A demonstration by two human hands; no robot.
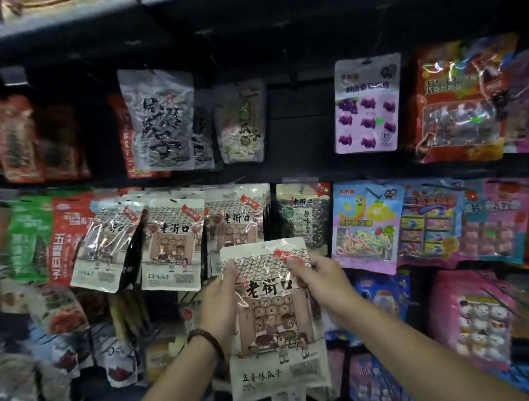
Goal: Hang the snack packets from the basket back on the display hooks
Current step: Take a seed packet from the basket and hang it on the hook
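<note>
I hold a cream sunflower-seed packet (275,320) with a house drawing and a red tag upright in front of the display. My left hand (220,304) grips its left edge, thumb on the front. My right hand (323,285) pinches its upper right corner near the red tag. The packet's top sits just below a row of matching cream packets (171,242) hanging on the middle hooks. More of the same design hang right behind it (237,219). The basket is out of view.
Black hooks carry rows of snacks: grey seed packets (158,120) and a purple candy packet (366,105) above, a yellow-blue gummy packet (366,223) to the right, a pink packet (471,319) lower right. Bare dark backing (299,130) shows at upper centre.
</note>
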